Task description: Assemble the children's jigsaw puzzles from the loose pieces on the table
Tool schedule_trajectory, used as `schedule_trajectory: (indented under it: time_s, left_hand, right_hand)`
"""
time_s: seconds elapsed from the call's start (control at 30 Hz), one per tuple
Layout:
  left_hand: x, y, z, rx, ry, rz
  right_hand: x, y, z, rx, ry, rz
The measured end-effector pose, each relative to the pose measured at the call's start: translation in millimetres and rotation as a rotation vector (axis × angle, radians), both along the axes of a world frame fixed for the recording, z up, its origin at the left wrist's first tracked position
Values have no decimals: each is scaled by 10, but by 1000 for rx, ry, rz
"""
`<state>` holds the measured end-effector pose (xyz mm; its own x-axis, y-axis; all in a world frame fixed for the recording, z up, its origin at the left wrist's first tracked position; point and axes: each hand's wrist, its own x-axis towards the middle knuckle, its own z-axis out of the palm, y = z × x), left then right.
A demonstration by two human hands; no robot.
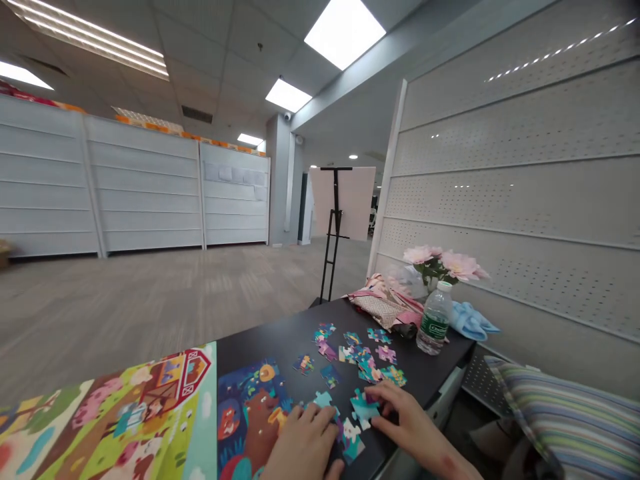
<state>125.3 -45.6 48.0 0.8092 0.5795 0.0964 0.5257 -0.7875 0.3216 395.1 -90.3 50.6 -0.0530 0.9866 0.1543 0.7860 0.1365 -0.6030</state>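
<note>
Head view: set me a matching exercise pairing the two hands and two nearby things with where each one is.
Things:
1. Left hand
2. Right hand
3. Water bottle with a green label
4. Striped cushion

Places:
A. Fingertips on a teal jigsaw piece
B. Beside the black table, lower than its top
C. Resting on the partly assembled jigsaw
D. Upright on the table, in front of pink flowers

Right pairs: 1-C, 2-A, 3-D, 4-B
</note>
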Motion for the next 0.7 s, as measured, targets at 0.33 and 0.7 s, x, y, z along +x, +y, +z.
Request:
schedule_trajectory:
  time_s: [0.33,0.7]
  left_hand:
    - [125,-44,131,-81,6,188]
    - [-122,35,-40,-115,-251,129]
  right_hand:
    - [-215,14,-25,176,-78,-3]
    - [-546,-184,53,-6,-26,276]
